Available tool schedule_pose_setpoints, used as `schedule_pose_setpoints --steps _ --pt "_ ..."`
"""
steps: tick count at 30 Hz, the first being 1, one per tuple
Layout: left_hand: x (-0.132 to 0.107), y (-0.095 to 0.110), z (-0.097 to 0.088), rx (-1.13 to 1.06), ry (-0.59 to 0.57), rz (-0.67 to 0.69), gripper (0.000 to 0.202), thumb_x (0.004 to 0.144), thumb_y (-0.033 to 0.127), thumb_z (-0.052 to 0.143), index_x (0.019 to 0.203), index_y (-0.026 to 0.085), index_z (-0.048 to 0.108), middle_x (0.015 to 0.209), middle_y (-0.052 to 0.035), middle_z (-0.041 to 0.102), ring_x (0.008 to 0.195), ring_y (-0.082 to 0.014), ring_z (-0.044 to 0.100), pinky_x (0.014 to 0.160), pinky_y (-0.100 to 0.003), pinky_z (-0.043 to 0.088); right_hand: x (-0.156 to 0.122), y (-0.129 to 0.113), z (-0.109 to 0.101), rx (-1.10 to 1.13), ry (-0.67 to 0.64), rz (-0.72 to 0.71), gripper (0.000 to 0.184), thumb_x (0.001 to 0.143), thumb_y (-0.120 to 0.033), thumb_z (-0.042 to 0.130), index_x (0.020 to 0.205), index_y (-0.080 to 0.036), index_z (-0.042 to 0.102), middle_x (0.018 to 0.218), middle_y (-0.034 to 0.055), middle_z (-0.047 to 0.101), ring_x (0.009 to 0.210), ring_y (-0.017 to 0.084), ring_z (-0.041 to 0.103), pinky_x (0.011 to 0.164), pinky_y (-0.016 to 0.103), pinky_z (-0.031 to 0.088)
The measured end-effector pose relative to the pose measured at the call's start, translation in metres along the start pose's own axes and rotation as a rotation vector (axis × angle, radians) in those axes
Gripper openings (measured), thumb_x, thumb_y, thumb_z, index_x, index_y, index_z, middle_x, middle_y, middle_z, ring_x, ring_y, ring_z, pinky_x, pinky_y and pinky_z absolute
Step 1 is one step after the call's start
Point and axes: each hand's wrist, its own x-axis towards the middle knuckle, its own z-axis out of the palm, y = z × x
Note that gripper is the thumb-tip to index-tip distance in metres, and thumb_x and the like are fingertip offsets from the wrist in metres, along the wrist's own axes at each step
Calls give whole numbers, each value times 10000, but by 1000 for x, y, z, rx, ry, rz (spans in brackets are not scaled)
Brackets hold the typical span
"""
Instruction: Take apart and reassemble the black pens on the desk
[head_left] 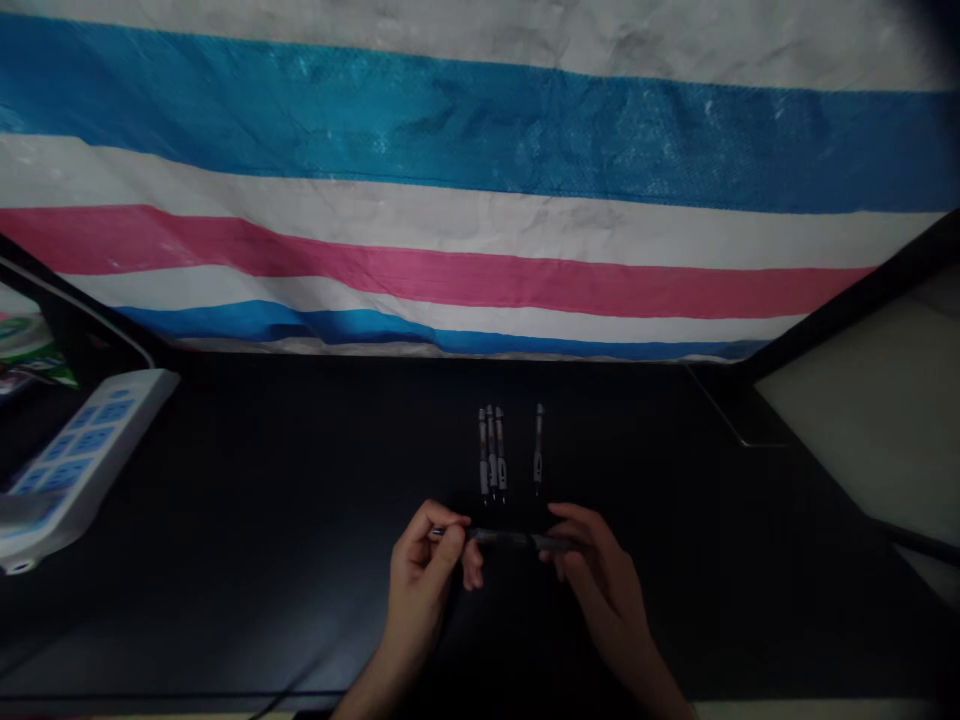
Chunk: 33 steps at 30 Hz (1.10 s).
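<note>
A dark pen [506,538] is held level above the black table, close to its front. My left hand [431,560] pinches the pen's left end between thumb and index finger. At the other end, my right hand [596,565] has its thumb and fingers around the pen, with the index finger lifted off it. Beyond the hands lie three similar grey pens [492,455] side by side, tips toward me. A single pen [538,450] lies apart to their right, pointing the same way.
The black table [262,500] runs to a striped plastic sheet [480,270] at the back. On the left rests a white power strip [90,460] with a cable, and a green packet [37,350] stands behind it. Dark frame bars flank both sides.
</note>
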Motion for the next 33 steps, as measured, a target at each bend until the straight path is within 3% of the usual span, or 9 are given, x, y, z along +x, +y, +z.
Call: schedule_pose_setpoints --steps 2,4,6,11,13,15,20,26,33 --pt "0 1 0 -18 21 9 291 814 425 690 816 162 564 515 28 599 433 -85 522 460 -181 391 -1 1 1 0 12 13 192 922 -342 515 1074 -228 539 835 9 654 720 150 636 645 226 485" --pt "0 1 0 -31 39 1 297 807 428 697 806 163 562 509 32 593 431 -81 513 461 -177 387 -1 2 0 -45 -19 23 135 932 -338 507 924 -221 572 693 -16 607 628 136 600 583 213 453" --pt "0 1 -1 -33 38 -11 307 796 435 706 809 162 565 510 32 595 426 -80 509 452 -173 380 -1 2 0 -59 -59 6 237 958 -357 449 832 -212 589 605 -26 552 560 127 553 554 217 427" --pt "-1 0 -1 -43 30 11 290 815 423 694 811 162 568 508 31 603 429 -75 514 463 -167 385 0 2 0 31 -1 -2 220 921 -359 517 1091 -224 553 818 15 655 711 157 628 649 239 484" --pt "0 0 -2 -52 32 13 282 825 417 686 811 162 565 514 33 604 432 -71 510 466 -165 384 0 2 0 -15 -8 14 141 923 -338 514 918 -219 590 702 -5 623 634 144 606 590 221 463" --pt "0 0 -2 -50 29 9 280 829 416 682 816 161 565 519 32 605 433 -70 507 462 -163 379 1 1 0 -53 -39 2 248 953 -329 448 790 -214 596 606 -20 571 561 128 567 555 215 441" --pt "0 1 -2 -45 28 16 279 836 416 674 821 161 562 512 36 595 435 -70 502 468 -165 377 3 1 1 -98 36 -71 199 904 -292 534 1089 -236 583 909 24 682 774 159 660 672 228 498" --pt "2 0 -4 -35 67 16 296 823 440 678 817 168 563 506 45 583 425 -66 480 455 -161 358 2 -1 3 -255 -67 -182 220 945 -319 455 825 -210 603 689 -4 615 621 141 586 615 235 441" --pt "3 0 -9 17 52 54 282 824 438 678 844 171 592 492 61 535 431 -52 439 480 -155 324 -3 -5 3 -69 -231 41 481 964 -449 391 555 -199 436 539 -23 447 522 119 438 547 240 364"
